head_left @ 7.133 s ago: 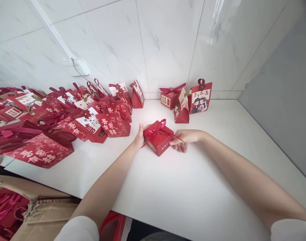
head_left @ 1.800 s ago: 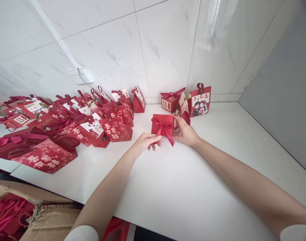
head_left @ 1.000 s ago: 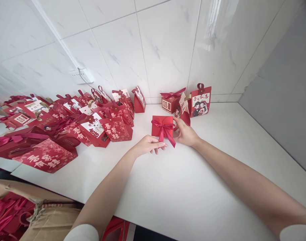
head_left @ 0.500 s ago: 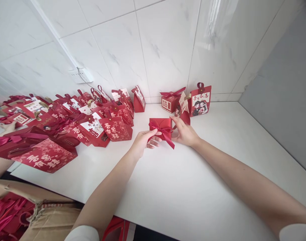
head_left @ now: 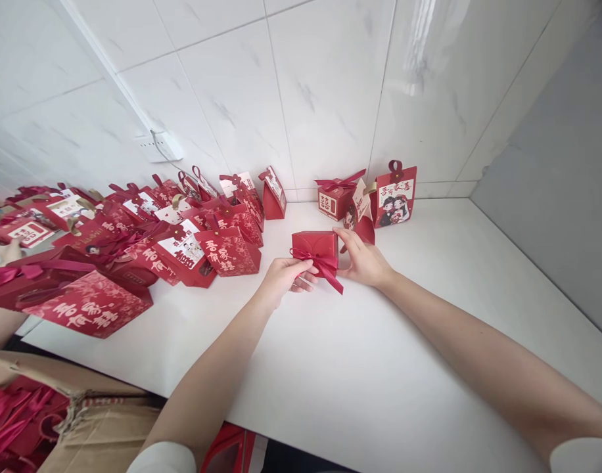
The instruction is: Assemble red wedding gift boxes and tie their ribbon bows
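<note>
A small red gift box [head_left: 315,243] stands on the white table, its dark-red ribbon [head_left: 328,266] in a bow across the front. My left hand [head_left: 284,279] is closed, thumb and forefinger pinching the ribbon at the bow's left side. Against the box's right side, my right hand [head_left: 364,261] steadies it, fingers at the top corner and thumb lower down. Just behind that hand is a red gift bag with a cream tag [head_left: 363,205], partly hidden. A ribboned box [head_left: 334,199] and a bag with a cartoon couple [head_left: 395,197] stand near the wall.
Many red gift boxes and bags [head_left: 232,253] crowd the table's left side. Another person's hand [head_left: 8,253] holds a red box [head_left: 25,231] at far left. A cardboard carton [head_left: 104,437] with red ribboned items sits lower left. A tiled wall [head_left: 325,85] rises behind.
My left hand has shifted slightly down, and the ribbon has slid lower on the box front, baring more of its top. My right hand stays. The other person's box at far left has come up.
</note>
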Available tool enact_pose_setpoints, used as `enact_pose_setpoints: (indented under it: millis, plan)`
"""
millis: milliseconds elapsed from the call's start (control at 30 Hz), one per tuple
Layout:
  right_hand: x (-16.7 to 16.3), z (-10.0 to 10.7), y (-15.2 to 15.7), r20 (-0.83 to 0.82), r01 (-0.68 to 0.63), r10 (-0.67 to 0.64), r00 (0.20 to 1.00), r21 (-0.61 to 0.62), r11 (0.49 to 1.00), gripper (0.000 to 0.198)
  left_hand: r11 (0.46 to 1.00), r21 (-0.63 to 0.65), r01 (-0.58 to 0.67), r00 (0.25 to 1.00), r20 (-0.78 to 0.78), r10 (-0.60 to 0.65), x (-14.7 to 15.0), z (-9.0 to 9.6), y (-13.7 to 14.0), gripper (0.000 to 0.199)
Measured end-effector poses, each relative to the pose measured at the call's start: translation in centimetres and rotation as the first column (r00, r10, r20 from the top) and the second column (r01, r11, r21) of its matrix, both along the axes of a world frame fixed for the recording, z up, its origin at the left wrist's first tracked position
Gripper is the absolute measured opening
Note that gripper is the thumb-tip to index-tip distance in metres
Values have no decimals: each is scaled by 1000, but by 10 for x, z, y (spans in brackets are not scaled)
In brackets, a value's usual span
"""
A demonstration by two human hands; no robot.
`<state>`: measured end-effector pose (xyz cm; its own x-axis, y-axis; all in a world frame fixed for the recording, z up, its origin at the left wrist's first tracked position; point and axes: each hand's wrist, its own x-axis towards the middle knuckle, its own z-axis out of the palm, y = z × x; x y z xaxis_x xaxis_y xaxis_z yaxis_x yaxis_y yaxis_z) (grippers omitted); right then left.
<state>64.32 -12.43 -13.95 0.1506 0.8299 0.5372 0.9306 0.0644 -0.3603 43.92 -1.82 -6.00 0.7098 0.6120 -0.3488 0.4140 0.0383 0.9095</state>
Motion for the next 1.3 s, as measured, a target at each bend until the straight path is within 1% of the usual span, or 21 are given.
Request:
enact_pose_setpoints:
  millis: [167,233,367,467,633,767,867,967,1133,1300]
  plan:
    - [0,0,0,-9,-4,4,1000,12,1000,94,994,108,3,1000,9,-4,0,-5,-2,40]
    - [0,0,0,-13,-1,1,1000,13,1000,94,992,125,12,1000,10,-14,1,-6,-3,42]
    - [-1,0,-1,-29,10,-10,1000,9,1000,94,997,50,55,998,-33,-54,0,-5,-3,48]
    - [0,-1,0,-49,24,-24,999,2,1000,95,991,-18,134,988,-82,-135,-2,-1,-2,51]
    - [5,-5,1,-165,14,-18,986,-24,1000,97,949,-102,298,940,-143,-310,-6,7,2,57]
    - [12,-11,5,-258,-38,34,966,-12,999,99,917,-153,367,918,-100,-384,-5,2,3,60]
    - [16,-14,8,-268,-123,115,957,-14,992,96,914,-149,377,920,-56,-389,-2,-6,5,60]
    - [18,-15,9,-268,-203,183,946,-50,978,92,909,-133,396,914,-46,-404,0,-13,7,60]
    - [18,-12,7,-269,-240,209,940,-87,967,94,903,-112,416,904,-63,-424,1,-18,5,62]
    - [17,-8,5,-276,-270,233,932,-105,957,94,892,-105,439,891,-74,-448,5,-23,1,59]
